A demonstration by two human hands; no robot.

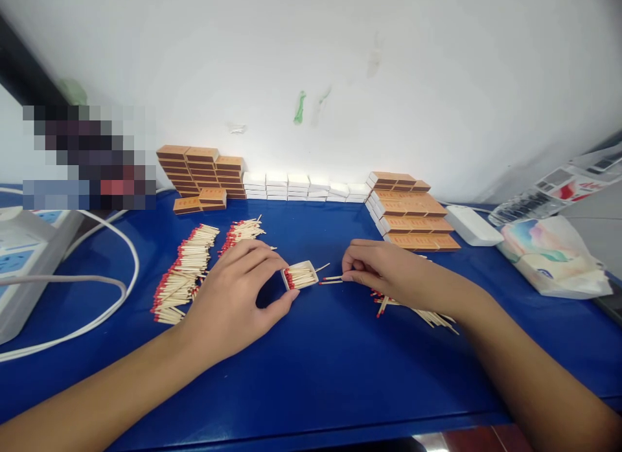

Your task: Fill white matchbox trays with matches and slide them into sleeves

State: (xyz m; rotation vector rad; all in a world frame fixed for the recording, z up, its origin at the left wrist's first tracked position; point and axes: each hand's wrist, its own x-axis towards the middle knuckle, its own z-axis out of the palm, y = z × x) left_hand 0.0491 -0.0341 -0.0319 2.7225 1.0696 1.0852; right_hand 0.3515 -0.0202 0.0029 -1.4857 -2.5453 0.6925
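Observation:
A small white matchbox tray point(317, 272) lies on the blue table, filled with red-headed matches point(300, 274). My left hand point(240, 290) holds the tray by its left end, thumb at the near side and fingers at the far side. Just right of the tray, my right hand point(372, 265) pinches a couple of matches point(333, 279), their red heads toward the tray. One loose match point(322, 267) sticks out by the tray's right end. Under my right forearm lies a match pile point(427, 316), partly hidden. Left of my left hand spreads another pile of matches point(187, 271), with a further pile point(243, 232) behind the hand.
Orange matchboxes point(199, 170) are stacked against the wall at the left, more matchboxes point(413, 212) at the right. White trays point(306, 186) line the wall between them. A white adapter point(473, 225) and tissue pack point(554, 254) sit right; a power strip point(29, 264) and cables point(131, 258) left.

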